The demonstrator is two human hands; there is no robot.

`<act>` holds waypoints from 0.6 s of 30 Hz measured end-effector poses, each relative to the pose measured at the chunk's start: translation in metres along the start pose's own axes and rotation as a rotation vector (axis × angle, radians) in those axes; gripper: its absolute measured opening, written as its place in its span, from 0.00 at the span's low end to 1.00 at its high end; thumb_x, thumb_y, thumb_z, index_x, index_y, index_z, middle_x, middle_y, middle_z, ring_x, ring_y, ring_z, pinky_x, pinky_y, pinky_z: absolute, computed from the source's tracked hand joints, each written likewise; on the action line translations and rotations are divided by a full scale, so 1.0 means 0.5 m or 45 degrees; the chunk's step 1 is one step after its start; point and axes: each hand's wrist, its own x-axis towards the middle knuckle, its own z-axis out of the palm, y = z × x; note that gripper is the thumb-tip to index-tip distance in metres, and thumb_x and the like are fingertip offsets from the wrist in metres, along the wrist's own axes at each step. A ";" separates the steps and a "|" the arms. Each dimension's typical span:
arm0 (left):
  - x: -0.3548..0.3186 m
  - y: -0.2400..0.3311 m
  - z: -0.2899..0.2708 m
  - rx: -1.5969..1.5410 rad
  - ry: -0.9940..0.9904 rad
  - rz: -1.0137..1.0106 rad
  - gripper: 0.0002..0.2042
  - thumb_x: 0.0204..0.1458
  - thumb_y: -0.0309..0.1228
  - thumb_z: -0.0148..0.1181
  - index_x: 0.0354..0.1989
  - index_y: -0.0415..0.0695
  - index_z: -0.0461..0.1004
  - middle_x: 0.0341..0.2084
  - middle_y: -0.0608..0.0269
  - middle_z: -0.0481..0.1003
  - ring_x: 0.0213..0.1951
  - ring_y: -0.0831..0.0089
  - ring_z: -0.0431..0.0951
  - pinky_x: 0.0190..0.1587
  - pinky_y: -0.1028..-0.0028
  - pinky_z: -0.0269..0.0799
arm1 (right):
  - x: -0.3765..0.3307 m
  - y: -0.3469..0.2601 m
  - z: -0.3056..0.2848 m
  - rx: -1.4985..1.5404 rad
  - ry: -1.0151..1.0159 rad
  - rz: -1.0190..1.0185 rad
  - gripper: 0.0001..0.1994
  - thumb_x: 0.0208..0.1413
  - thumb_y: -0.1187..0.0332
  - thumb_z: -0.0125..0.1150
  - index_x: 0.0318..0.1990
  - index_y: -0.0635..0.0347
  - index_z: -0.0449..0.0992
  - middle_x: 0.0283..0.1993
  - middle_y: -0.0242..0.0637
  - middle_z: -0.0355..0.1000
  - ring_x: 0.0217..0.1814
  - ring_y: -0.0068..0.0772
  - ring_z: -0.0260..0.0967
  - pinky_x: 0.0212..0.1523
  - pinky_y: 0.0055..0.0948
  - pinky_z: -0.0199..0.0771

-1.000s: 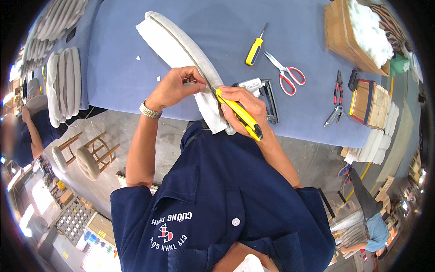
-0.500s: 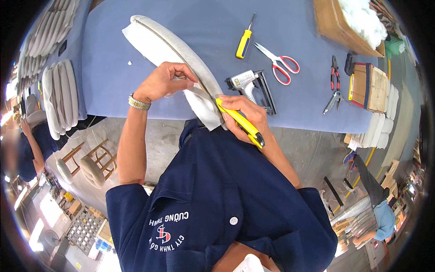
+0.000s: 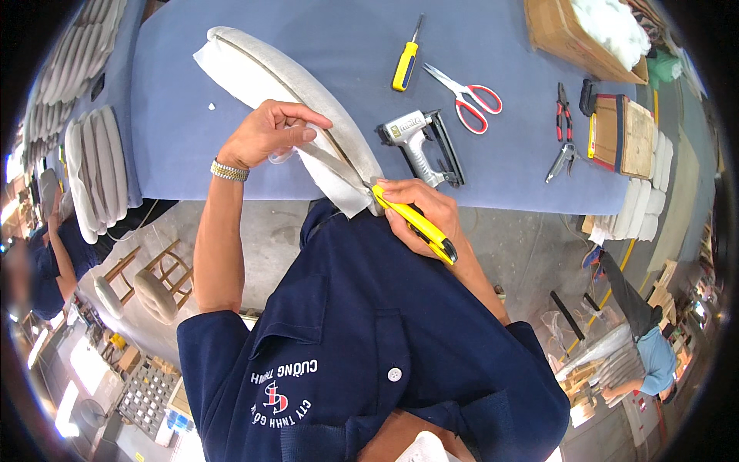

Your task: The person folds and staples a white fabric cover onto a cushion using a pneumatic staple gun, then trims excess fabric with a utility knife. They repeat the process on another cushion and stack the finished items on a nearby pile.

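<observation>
A curved, padded back piece in light grey fabric lies slanting from the far left of the table toward my body. White fabric hangs out along its left side. My right hand is closed around a yellow utility knife, whose front end meets the seam near the piece's near end. My left hand, with a metal watch at the wrist, pinches a thin strip of light fabric that runs down to the knife. The blade itself is hard to make out.
Right of the piece lie a staple gun, red-handled scissors, a yellow screwdriver and pliers. A carton of white stuffing stands far right. Grey cushions are stacked left. Other people work at both sides.
The knife in my right hand has moved down the seam, closer to the piece's near end. My left hand keeps its pinch on the strip. The whole view has shifted slightly.
</observation>
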 end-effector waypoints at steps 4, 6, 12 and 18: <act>0.001 0.021 0.015 0.073 -0.030 0.153 0.13 0.55 0.22 0.66 0.48 0.43 0.85 0.19 0.77 0.73 0.22 0.90 0.63 0.24 0.80 0.56 | -0.009 -0.002 0.003 0.028 -0.032 0.012 0.14 0.49 0.83 0.66 0.45 0.64 0.77 0.50 0.49 0.80 0.46 0.41 0.82 0.46 0.30 0.82; -0.010 0.074 0.048 0.144 -0.082 0.310 0.14 0.52 0.19 0.66 0.47 0.41 0.85 0.23 0.73 0.78 0.22 0.89 0.64 0.26 0.81 0.58 | -0.010 -0.002 0.003 0.007 -0.031 0.005 0.15 0.49 0.83 0.66 0.45 0.64 0.77 0.50 0.49 0.80 0.48 0.42 0.82 0.47 0.30 0.82; -0.006 0.080 0.081 0.079 -0.138 0.454 0.14 0.49 0.23 0.71 0.46 0.41 0.85 0.30 0.70 0.83 0.26 0.86 0.70 0.30 0.82 0.66 | -0.010 -0.004 0.004 -0.003 -0.009 -0.010 0.14 0.49 0.83 0.66 0.45 0.64 0.77 0.49 0.48 0.80 0.50 0.42 0.82 0.48 0.31 0.82; 0.033 0.003 0.082 -0.684 0.520 0.373 0.11 0.61 0.27 0.63 0.50 0.39 0.82 0.26 0.72 0.77 0.23 0.85 0.69 0.24 0.79 0.62 | -0.024 -0.007 -0.001 -0.008 -0.057 0.032 0.13 0.50 0.82 0.66 0.44 0.64 0.78 0.50 0.49 0.80 0.49 0.43 0.82 0.48 0.31 0.82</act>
